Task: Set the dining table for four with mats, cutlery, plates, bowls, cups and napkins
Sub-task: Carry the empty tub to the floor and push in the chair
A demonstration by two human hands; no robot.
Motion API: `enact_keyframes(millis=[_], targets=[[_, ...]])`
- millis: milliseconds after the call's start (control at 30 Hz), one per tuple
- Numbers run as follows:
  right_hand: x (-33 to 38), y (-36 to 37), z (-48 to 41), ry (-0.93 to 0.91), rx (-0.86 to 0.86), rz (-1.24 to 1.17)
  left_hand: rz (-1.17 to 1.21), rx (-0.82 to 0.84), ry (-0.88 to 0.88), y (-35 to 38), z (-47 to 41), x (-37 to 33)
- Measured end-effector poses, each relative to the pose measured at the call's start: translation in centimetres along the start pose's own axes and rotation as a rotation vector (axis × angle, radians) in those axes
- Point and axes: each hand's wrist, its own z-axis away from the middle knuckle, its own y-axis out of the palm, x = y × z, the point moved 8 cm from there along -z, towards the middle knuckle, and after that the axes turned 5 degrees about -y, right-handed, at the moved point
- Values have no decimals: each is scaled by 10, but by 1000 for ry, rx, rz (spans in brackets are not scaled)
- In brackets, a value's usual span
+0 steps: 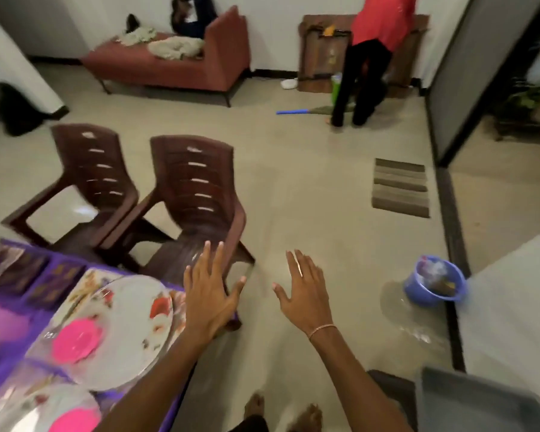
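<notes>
Head view, lower left of the frame: a floral plate (131, 332) lies on a patterned mat (88, 283) on the purple-clothed table (10, 332), with a pink bowl (77, 339) resting on it. The plate looks stiff, glossy and breakable, so I judge it best gripped at the rim with the bowl lifted off separately. The left hand (211, 299) is spread wide over the table's corner, holding nothing. The right hand (304, 293) hangs open and empty over the floor. Two brown chairs (181, 194) stand behind.

Two brown plastic chairs (156, 194) stand side by side on a pale floor (309, 188); beyond them, a red sofa (169, 63), a striped doormat (401, 187), a blue bucket (434, 280), and a person in red (374, 54) bending near a blue-handled broom (293, 112).
</notes>
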Motion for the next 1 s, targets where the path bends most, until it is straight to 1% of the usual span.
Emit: enact_keyframes(millis=[167, 333, 500, 600, 667, 767, 933, 1000], targets=[[86, 35, -18, -182, 69, -26, -29, -105, -195, -44, 33, 84], [176, 80, -14, -395, 162, -33, -20, -205, -408, -86, 87, 173], [251, 130, 12, -516, 270, -21, -23, -235, -599, -105, 174, 264], [290, 166, 36, -627, 345, -16, 10, -257, -751, -107, 234, 312], [308, 187, 48, -683, 394, -12, 25, -262, -825, -106, 267, 330], [344, 216, 69, -775, 462, 14, 27, -315, -925, -115, 312, 354], [404, 255, 102, -916, 567, 3, -24, -388, -1095, -139, 376, 388], [417, 266, 112, -939, 596, 0, -10, -383, -1122, -143, 390, 393]])
